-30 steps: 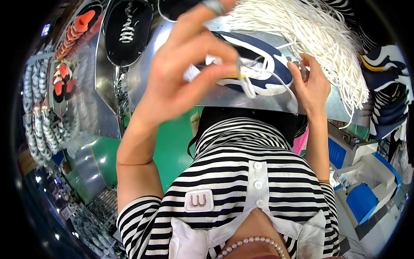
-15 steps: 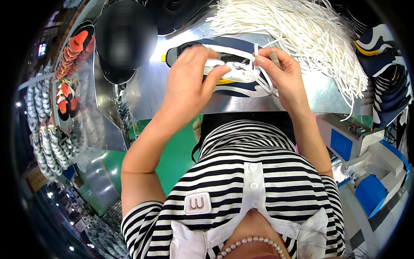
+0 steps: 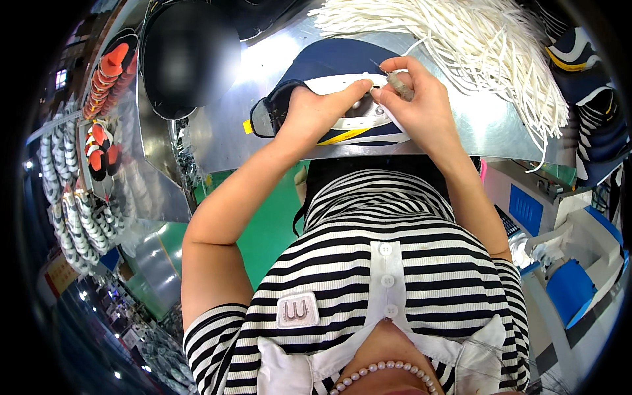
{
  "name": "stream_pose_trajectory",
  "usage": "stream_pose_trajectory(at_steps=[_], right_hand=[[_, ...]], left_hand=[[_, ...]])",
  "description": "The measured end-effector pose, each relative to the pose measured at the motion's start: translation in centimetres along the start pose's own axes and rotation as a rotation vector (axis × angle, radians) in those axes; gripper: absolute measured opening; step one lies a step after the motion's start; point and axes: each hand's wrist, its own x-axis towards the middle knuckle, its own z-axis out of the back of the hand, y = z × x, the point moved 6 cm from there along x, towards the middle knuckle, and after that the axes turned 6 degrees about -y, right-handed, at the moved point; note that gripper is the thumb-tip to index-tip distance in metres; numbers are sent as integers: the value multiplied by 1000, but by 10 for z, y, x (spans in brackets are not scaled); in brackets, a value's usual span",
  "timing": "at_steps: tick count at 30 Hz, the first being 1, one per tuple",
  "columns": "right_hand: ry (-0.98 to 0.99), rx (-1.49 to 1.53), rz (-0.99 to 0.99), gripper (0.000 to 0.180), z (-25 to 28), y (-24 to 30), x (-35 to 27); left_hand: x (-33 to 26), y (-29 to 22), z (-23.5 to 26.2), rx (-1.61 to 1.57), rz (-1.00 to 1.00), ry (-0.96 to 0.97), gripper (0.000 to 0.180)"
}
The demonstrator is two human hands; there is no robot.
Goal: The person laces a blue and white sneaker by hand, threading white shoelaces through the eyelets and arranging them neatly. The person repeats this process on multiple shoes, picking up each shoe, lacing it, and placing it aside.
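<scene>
A navy and white shoe upper with a yellow strip lies on the metal bench in front of me. My left hand presses down on its white panel with the fingers stretched toward the right. My right hand meets it at the fingertips and pinches a small grey tool against the same panel. A thin white lace runs up from the two hands toward the lace pile.
A big heap of white laces covers the bench's far right. Dark striped shoe uppers are stacked at the right edge. A black round shape sits far left. Orange and grey shoes line racks at left. Blue and white machines stand at right.
My left hand came down from in front of the camera onto the shoe upper. Both hands drew together over its white panel, and my view tilted so the upper sits nearer the centre.
</scene>
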Motion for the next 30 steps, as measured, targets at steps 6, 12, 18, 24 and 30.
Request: stream_pose_trajectory(at_steps=[6,12,18,24,30], right_hand=[[31,55,135,22,10,11,-17],[66,-123,223,14,15,16,-13],[185,-357,289,16,3,25,7],[181,-590,307,15,-8,32,12],[49,-15,227,21,14,20,22]], left_hand=[[-6,4,1,-138,-111,-50,26],[-9,-5,-2,-70,-125,10,22],[-18,-9,-6,-74,-346,87,14],[-13,-13,-5,-89,-266,192,26],[-4,-8,3,-195,-144,219,23]])
